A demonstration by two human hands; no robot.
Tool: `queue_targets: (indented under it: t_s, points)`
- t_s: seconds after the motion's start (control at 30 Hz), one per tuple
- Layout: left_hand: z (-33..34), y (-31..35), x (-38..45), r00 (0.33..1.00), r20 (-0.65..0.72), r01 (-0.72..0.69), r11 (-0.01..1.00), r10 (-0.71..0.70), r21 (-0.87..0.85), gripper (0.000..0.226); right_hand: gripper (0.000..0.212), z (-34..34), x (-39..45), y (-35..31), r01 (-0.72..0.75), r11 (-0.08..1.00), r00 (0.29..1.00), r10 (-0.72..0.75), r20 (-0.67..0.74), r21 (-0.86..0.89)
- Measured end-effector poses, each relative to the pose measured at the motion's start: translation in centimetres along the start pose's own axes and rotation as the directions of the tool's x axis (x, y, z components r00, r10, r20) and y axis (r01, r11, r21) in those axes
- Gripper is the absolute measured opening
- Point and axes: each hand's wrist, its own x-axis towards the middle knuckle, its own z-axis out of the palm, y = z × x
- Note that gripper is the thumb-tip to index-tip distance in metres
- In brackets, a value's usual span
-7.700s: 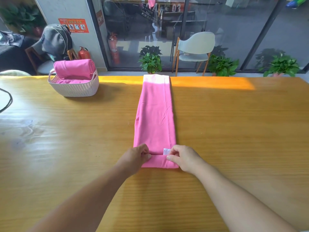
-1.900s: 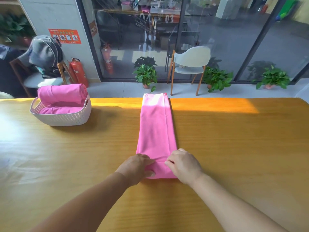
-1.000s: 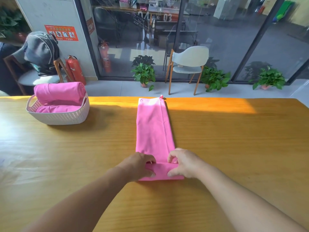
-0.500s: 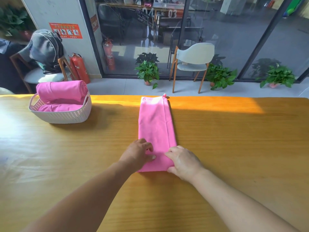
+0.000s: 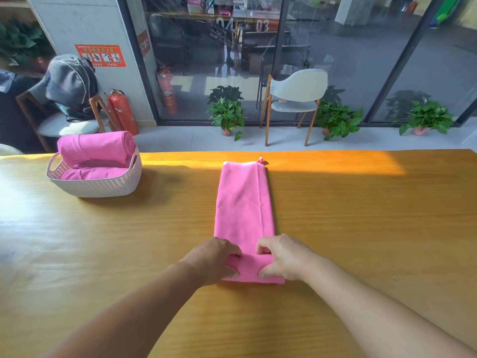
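Rolled on since half a second ago: then pressed flat under both palms, now raised into a fresh turn at the near end of the pink cloth [image 5: 244, 202]. Laid out as a long, narrow folded strip of smooth, soft fabric, creased lengthwise along its right side, running from the centre of the wooden table [image 5: 361, 241] towards 12 o'clock, far end in a band of sunlight. Finished nearest the viewer in a low, thick roll [image 5: 250, 270].

Gripped at the roll's left end by the left hand [image 5: 213, 262], fingers curled over the top, thumb against the near edge. Gripped at the right end by the right hand [image 5: 284, 257] in the same way, knuckles raised, both forearms reaching in from 6 o'clock.

Well apart at 10 o'clock, a white plastic basket [image 5: 103, 187] with a woven pattern and handle cut-outs, holding rolled pink cloths [image 5: 98, 148]. Beyond the table, around 12 to 1 o'clock, a pale chair [image 5: 299, 86] on wooden legs and potted green plants [image 5: 227, 112] along a glass wall.
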Motion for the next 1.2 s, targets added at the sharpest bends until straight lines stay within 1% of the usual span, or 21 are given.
queue_targets:
  t_s: [0.07, 0.13, 0.2, 0.27, 0.33, 0.4, 0.47, 0.5, 0.57, 0.6, 0.63, 0.67, 0.7, 0.73, 0.8, 0.87, 0.93, 1.0, 1.07, 1.13, 1.2]
  points:
    - [-0.4, -0.1, 0.2, 0.998, 0.053, 0.017, 1.000, -0.016, -0.022, 0.040, 0.048, 0.2, -0.5, 0.3, 0.017, 0.999, 1.000, -0.017, -0.011, 0.051]
    - [-1.0, 0.0, 0.7, 0.995, 0.094, 0.019, 1.000, -0.018, -0.013, 0.039, 0.049, 0.5, -1.2, 0.4, 0.081, 0.996, 0.994, -0.079, -0.075, 0.023]
    - [-1.9, 0.1, 1.6, 0.987, 0.159, 0.015, 1.000, -0.018, 0.017, 0.038, 0.042, 0.9, -1.7, 0.2, 0.164, 0.982, 0.970, -0.177, -0.167, -0.090]
    - [-2.8, 0.1, 2.4, 0.973, 0.228, 0.023, 0.999, -0.029, 0.030, 0.040, 0.042, 1.5, -1.9, -0.2, 0.232, 0.951, 0.935, -0.275, -0.223, -0.204]
    - [-3.3, -0.2, 3.3, 0.958, 0.280, 0.044, 0.998, -0.057, 0.051, 0.041, 0.050, 2.1, -1.9, -0.5, 0.233, 0.937, 0.931, -0.292, -0.218, -0.260]
    - [-3.2, -0.7, 3.9, 0.950, 0.299, 0.074, 0.995, -0.092, 0.073, 0.039, 0.062, 2.4, -1.5, -0.5, 0.196, 0.933, 0.944, -0.263, -0.199, -0.303]
    - [-2.7, -1.1, 4.1, 0.963, 0.249, 0.099, 0.995, -0.103, 0.026, 0.034, 0.062, 2.4, -0.7, -0.7, 0.170, 0.929, 0.946, -0.247, -0.208, -0.328]
    - [-2.4, -1.2, 4.2, 0.977, 0.184, 0.115, 0.993, -0.110, -0.015, 0.032, 0.058, 2.2, -0.2, -0.8, 0.160, 0.932, 0.947, -0.238, -0.214, -0.325]
    - [-1.4, -1.2, 3.7, 0.994, -0.023, 0.106, 0.994, -0.107, -0.033, 0.030, 0.053, 1.4, 0.8, -1.1, 0.135, 0.944, 0.961, -0.198, -0.191, -0.299]
    - [-0.9, -1.0, 3.2, 0.988, -0.143, 0.055, 0.998, -0.052, 0.013, 0.028, 0.051, 0.9, 1.3, -1.1, 0.124, 0.949, 0.971, -0.177, -0.163, -0.290]
    - [-0.3, -0.8, 2.7, 0.973, -0.228, -0.019, 0.996, 0.039, 0.088, 0.031, 0.049, 0.4, 1.7, -1.1, 0.114, 0.954, 0.979, -0.155, -0.134, -0.278]
    - [0.1, -0.6, 2.1, 0.958, -0.258, -0.085, 0.984, 0.124, 0.156, 0.039, 0.048, 0.0, 1.9, -1.1, 0.106, 0.960, 0.984, -0.140, -0.115, -0.258]
    - [0.3, -0.4, 1.5, 0.957, -0.246, -0.112, 0.979, 0.153, 0.173, 0.050, 0.046, -0.3, 2.2, -1.0, 0.096, 0.969, 0.986, -0.123, -0.110, -0.228]
    - [0.2, -0.4, 1.1, 0.967, -0.214, -0.108, 0.981, 0.141, 0.161, 0.057, 0.046, -0.6, 2.3, -1.0, 0.081, 0.978, 0.988, -0.105, -0.114, -0.192]
    - [0.1, -0.7, 0.7, 0.981, -0.161, -0.084, 0.985, 0.108, 0.152, 0.060, 0.048, -1.1, 2.3, -1.0, 0.040, 0.992, 0.992, -0.054, -0.117, -0.123]
    - [-0.3, -0.8, 0.7, 0.988, -0.135, -0.062, 0.988, 0.081, 0.140, 0.055, 0.048, -1.4, 2.2, -1.1, 0.012, 0.999, 0.995, -0.017, -0.098, -0.053]
    - [-0.7, -0.7, 0.8, 0.996, -0.079, -0.027, 0.996, 0.034, 0.088, 0.040, 0.048, -1.5, 1.9, -1.2, 0.000, 1.000, 0.999, 0.000, -0.041, -0.007]
    - [-1.1, -0.6, 0.9, 0.999, 0.030, 0.011, 0.998, -0.013, 0.063, 0.031, 0.049, -1.5, 1.6, -1.0, -0.005, 1.000, 1.000, 0.004, 0.031, 0.029]
    - [-1.5, -0.4, 0.9, 0.991, 0.131, 0.027, 0.998, -0.035, 0.062, 0.032, 0.047, -1.2, 1.2, -0.8, -0.001, 0.997, 0.997, -0.005, 0.078, 0.073]
    - [-1.9, -0.2, 1.0, 0.980, 0.195, 0.028, 0.998, -0.039, 0.060, 0.034, 0.043, -0.7, 0.5, -0.7, 0.030, 0.997, 0.999, -0.032, 0.038, 0.072]
    - [-2.4, -0.2, 1.4, 0.972, 0.233, 0.023, 0.998, -0.035, 0.053, 0.031, 0.046, -0.1, -0.3, -0.6, 0.100, 0.995, 0.991, -0.101, -0.088, -0.021]
